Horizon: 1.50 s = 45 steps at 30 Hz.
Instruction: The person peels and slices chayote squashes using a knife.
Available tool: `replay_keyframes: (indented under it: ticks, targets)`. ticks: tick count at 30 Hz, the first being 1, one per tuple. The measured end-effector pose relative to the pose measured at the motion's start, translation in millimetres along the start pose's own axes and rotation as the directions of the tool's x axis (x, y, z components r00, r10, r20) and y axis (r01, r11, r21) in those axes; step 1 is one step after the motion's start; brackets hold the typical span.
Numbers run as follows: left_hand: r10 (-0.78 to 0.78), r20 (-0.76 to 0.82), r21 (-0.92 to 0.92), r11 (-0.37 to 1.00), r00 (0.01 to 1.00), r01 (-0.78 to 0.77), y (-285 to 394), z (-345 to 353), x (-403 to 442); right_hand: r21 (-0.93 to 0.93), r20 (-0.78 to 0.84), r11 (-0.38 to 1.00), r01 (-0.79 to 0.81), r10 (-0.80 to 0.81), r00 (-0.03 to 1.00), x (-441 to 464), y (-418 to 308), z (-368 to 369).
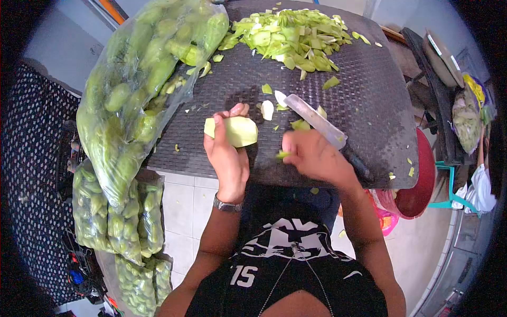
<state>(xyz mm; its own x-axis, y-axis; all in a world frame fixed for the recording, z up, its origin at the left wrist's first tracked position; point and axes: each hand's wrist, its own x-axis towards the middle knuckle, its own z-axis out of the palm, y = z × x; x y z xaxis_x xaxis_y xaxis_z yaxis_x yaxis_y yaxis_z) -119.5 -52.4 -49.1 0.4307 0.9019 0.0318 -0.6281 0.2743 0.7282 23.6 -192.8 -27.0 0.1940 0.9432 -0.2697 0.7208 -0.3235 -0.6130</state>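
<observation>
My left hand [228, 153], with a watch on its wrist, is wrapped round a pale green peeled fruit [241, 132] above the dark woven table [211, 161]. To the right, my right hand [312, 154] is closed and somewhat blurred; a green bit shows at its fingertips, but what it grips is unclear. Beside that hand a knife [317, 120] lies on the table, its blade slanting up to the left and its dark handle near the front edge. A few pale slices [267, 110] lie between the hands and the blade.
Green peelings [296, 39] are heaped at the table's back. A big clear bag of green fruit [137, 84] covers its left side. More filled bags [108, 211] stand lower left. At right are a red tub [421, 182], a turquoise stool [452, 185] and a dark shelf [434, 105].
</observation>
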Motion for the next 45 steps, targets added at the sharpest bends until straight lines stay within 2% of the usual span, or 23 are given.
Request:
replay_keyframes:
  ticks: [1,2,5,7,9,11,12,15,17,19,20,22,23,25,28,32,34,36,38,39,41,44,45]
  targets:
    - [-0.008,-0.007,0.011,1.000,1.000,0.008,0,-1,-1,-0.002,-0.303,0.996,0.087,-0.084,0.949,0,-2,-1]
    - [-0.014,-0.014,0.022,1.000,1.000,0.014,0,-3,-1,-0.032,-0.575,0.985,0.170,-0.157,0.803,0,-3,-2]
    - [-0.042,-0.031,0.023,0.999,0.999,0.042,-1,-10,-2,0.070,-0.798,0.989,0.131,-0.023,0.602,-19,-17,-6]
    - [-0.117,-0.032,-0.065,0.991,0.993,0.115,0,-11,2,0.248,-0.620,0.966,0.075,0.099,0.778,-60,-14,-3]
    - [-0.253,-0.016,-0.223,0.944,0.967,0.243,2,-11,3,0.129,-0.400,0.984,0.122,-0.061,0.915,-95,8,20]
    - [-0.435,-0.052,-0.324,0.859,0.899,0.396,5,-7,9,-0.029,-0.098,0.998,-0.062,0.059,0.993,-119,19,47]
    - [-0.519,-0.060,-0.375,0.803,0.853,0.462,4,-3,13,-0.028,-0.089,0.994,-0.109,0.106,0.990,-125,26,65]
    - [-0.453,-0.142,-0.323,0.862,0.880,0.391,-8,11,24,-0.015,-0.151,0.971,-0.238,0.233,0.961,-126,58,127]
    - [-0.310,-0.121,-0.219,0.935,0.943,0.279,-30,17,35,0.009,-0.303,0.953,-0.304,0.292,0.907,-119,83,160]
    - [-0.392,-0.055,-0.186,0.908,0.918,0.377,-50,51,29,-0.024,-0.290,0.944,-0.329,0.308,0.906,-108,93,173]
    - [-0.223,0.163,0.354,0.922,0.961,0.154,-67,59,19,-0.039,-0.284,0.939,-0.340,0.316,0.905,-102,99,180]
    - [-0.404,0.487,0.426,0.884,0.775,0.193,-92,92,-7,-0.049,-0.332,0.947,-0.317,0.284,0.899,-92,123,207]
    - [-0.532,0.619,0.087,0.777,0.578,0.623,-89,117,-20,-0.055,-0.352,0.950,-0.308,0.270,0.896,-91,130,215]
    - [-0.606,0.764,0.142,0.494,0.223,0.858,-65,148,-35,-0.130,-0.398,0.958,-0.256,0.186,0.898,-98,128,216]
    - [-0.507,0.758,0.157,0.752,0.410,0.640,-49,153,-36,-0.213,-0.400,0.939,-0.269,0.167,0.901,-100,133,219]
    - [-0.618,0.592,0.265,0.756,0.518,0.598,-42,98,-8,-0.212,-0.426,0.949,-0.232,0.124,0.896,-76,162,239]
    - [-0.627,0.531,0.284,0.765,0.570,0.578,-27,78,-2,-0.234,-0.316,0.918,-0.320,0.239,0.918,-72,167,238]
    - [-0.566,0.464,0.370,0.822,0.681,0.432,-10,57,9,-0.276,-0.357,0.907,-0.319,0.211,0.910,-67,168,235]
    - [-0.456,0.396,0.475,0.845,0.797,0.247,11,37,19,-0.329,-0.526,0.912,-0.245,0.038,0.849,-73,159,225]
    - [-0.372,0.365,0.533,0.835,0.854,0.136,23,27,25,-0.311,-0.499,0.922,-0.233,0.050,0.865,-83,159,221]
    - [-0.149,0.302,0.760,0.635,0.942,-0.143,51,6,42,-0.265,-0.442,0.940,-0.215,0.080,0.894,-111,157,217]
    - [0.116,0.265,0.918,0.275,0.957,-0.287,81,-30,74,-0.191,0.059,0.901,-0.389,0.406,0.912,-121,79,125]
    - [0.163,0.289,0.943,0.124,0.943,-0.310,90,-38,85,-0.195,0.096,0.932,-0.306,0.328,0.940,-126,63,104]
